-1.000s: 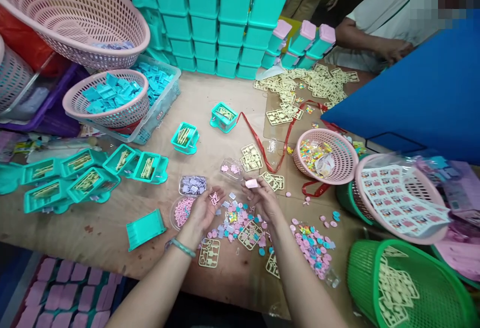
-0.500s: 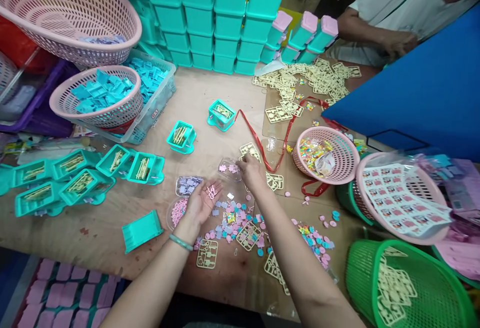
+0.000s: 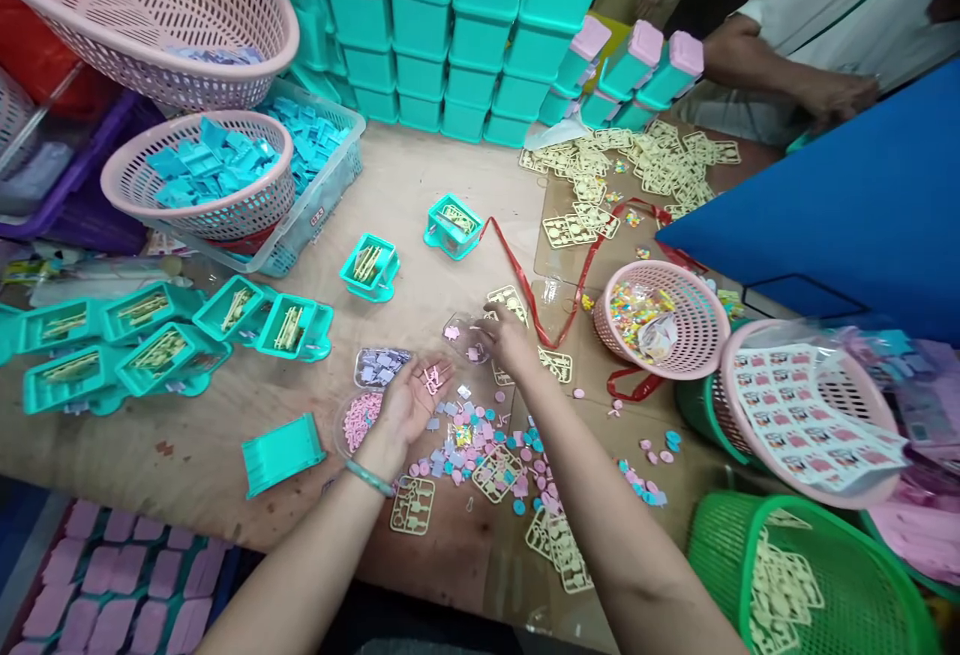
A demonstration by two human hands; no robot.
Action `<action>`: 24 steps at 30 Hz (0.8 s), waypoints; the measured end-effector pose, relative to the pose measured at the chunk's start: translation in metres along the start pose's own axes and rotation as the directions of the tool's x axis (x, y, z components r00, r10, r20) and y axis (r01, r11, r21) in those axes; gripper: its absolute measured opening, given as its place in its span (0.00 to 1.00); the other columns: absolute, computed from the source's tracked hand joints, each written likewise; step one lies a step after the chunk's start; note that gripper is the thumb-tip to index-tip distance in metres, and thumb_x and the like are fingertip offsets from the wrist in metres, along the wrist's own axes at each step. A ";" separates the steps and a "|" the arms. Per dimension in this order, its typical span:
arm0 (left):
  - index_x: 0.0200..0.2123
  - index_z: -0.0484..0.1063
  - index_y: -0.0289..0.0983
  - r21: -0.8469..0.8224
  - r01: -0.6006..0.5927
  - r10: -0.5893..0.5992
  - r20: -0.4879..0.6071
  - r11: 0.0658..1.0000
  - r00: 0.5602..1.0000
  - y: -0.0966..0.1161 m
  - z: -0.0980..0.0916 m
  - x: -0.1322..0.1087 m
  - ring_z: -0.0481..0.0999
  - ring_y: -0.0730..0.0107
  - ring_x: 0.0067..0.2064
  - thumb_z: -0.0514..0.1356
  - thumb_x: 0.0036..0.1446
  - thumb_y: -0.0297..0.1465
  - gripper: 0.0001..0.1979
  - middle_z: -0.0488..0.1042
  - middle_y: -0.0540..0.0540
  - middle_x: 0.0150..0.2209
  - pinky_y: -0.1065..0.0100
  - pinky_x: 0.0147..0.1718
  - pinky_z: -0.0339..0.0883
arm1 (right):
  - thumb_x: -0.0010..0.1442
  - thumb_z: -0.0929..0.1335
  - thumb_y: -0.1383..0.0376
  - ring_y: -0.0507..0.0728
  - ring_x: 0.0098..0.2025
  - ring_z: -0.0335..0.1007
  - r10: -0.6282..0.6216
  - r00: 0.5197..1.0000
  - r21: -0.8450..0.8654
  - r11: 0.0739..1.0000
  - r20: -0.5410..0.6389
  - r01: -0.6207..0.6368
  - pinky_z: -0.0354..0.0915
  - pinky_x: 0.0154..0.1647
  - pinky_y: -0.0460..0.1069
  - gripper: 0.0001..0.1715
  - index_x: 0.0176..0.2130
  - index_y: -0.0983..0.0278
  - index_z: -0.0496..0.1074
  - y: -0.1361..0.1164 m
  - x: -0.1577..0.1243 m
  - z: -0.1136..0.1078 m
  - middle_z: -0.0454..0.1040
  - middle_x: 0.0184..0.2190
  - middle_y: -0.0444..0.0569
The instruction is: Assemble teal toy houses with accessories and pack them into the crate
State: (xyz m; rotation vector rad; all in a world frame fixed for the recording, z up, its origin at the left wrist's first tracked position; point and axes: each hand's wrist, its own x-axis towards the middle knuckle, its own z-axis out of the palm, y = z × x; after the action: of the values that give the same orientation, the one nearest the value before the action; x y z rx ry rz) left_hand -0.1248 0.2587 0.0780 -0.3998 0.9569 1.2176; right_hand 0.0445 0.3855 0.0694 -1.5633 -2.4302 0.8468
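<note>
Reference: tray of purple tiles, on tabletop. Left hand just right of tray, palm up, fingers loosely open; pink pieces rest on it, not pinched. Right hand farther right of tray, fingers bent at the edge of a clear dish; cannot tell whether they grip anything. Bowl of pink bits on the tray's near side. Teal bin nearer and left of tray. Loose parts scattered nearer and right of tray.
</note>
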 end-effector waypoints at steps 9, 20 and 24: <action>0.35 0.77 0.32 0.190 -0.102 0.106 -0.011 0.977 0.994 -0.003 0.005 0.002 0.82 0.64 0.43 0.53 0.65 0.33 0.14 0.81 0.37 0.40 0.63 0.48 0.76 | 0.57 0.68 0.47 0.56 0.30 0.67 0.331 0.942 0.507 0.821 -0.049 -0.262 0.62 0.34 0.50 0.23 0.35 0.64 0.78 0.031 -0.064 -0.011 0.77 0.30 0.48; 0.29 0.74 0.37 0.772 -0.288 0.424 0.026 0.567 0.905 0.024 0.033 0.049 0.71 0.70 0.29 0.67 0.51 0.35 0.08 0.71 0.52 0.24 0.70 0.30 0.63 | 0.57 0.67 0.56 0.55 0.31 0.70 0.243 0.965 0.513 0.819 0.096 -0.257 0.61 0.35 0.48 0.12 0.34 0.60 0.75 -0.014 -0.083 0.030 0.76 0.28 0.45; 0.24 0.72 0.38 0.918 -0.236 0.483 0.056 0.319 0.874 0.027 0.051 0.059 0.75 0.62 0.41 0.65 0.50 0.25 0.06 0.78 0.44 0.31 0.66 0.42 0.65 | 0.55 0.66 0.54 0.58 0.32 0.72 0.192 0.979 0.442 0.874 0.070 -0.203 0.62 0.35 0.49 0.14 0.31 0.61 0.75 -0.009 -0.082 0.046 0.78 0.28 0.48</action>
State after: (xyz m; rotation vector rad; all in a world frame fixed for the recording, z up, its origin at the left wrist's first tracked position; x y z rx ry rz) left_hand -0.1270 0.3403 0.0658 0.6443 1.8472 0.8342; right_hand 0.0563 0.2934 0.0511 -1.6294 -1.9107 1.3532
